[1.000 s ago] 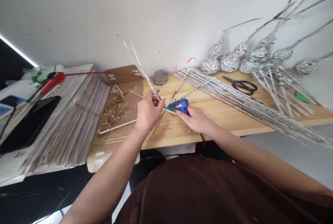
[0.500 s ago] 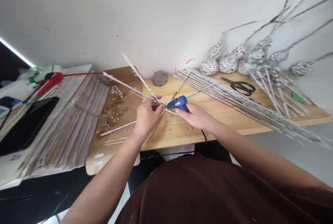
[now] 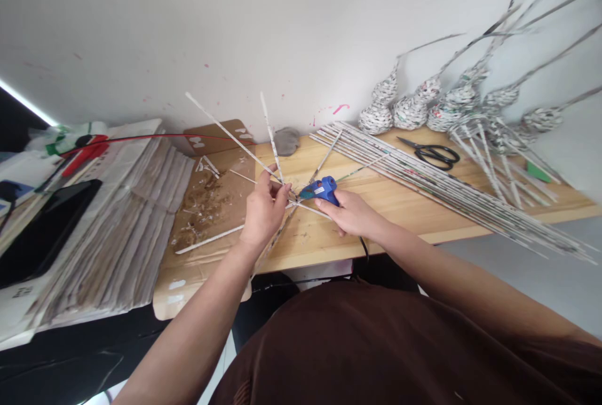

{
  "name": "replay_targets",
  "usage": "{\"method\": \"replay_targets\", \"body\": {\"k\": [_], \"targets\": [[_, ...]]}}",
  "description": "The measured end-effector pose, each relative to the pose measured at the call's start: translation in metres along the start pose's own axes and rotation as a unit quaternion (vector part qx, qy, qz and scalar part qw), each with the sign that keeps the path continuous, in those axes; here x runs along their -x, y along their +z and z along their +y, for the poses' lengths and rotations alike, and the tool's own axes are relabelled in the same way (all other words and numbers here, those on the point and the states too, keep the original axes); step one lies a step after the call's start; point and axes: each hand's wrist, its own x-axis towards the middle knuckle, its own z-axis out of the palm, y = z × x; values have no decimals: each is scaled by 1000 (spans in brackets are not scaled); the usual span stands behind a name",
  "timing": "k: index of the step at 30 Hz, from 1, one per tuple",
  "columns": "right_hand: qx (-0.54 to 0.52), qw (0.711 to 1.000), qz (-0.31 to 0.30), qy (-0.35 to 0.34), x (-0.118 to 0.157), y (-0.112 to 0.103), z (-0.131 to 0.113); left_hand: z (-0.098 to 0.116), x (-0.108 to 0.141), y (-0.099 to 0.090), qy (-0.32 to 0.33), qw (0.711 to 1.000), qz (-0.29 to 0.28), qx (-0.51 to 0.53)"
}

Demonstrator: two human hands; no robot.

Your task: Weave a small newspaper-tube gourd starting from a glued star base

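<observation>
The left hand (image 3: pixel 266 207) is closed with fingertips on the thin paper sticks (image 3: pixel 270 126); the right hand (image 3: pixel 350 212) is wrapped around the blue glue gun (image 3: pixel 324 190). The sticks cross between the hands, spreading far and left over the table (image 3: pixel 380 217). They seem light, stiff but crushable; better pinch gently near the crossing.

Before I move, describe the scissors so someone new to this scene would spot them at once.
On the right half of the wooden tabletop, find the long bundle of pale paper sticks. The scissors lie just behind it, in front of the woven paper shapes by the wall. Their black, wide-looped handles set them apart from all that pale paper.
</observation>
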Motion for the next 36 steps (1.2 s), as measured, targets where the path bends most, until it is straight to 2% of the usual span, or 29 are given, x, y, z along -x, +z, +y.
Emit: {"method": "replay_targets", "body": {"k": [7,12,19,30,36], "targets": [[0,1000,2,-10,2,3,2,10,0,2,-34,999,-18,-10],[-53,998,19,-1,5,3,4,8,0,2,-69,997,-29,-9],[-74,997,21,3,10,2,11,7,-3,6,-36,998,-35,-32],[-43,999,12,-11,6,4,6,8,-1,7,-32,997,18,-72],[-70,997,16,-14,8,5,9,-1,-2,9,1,995,-4,-99]]}}
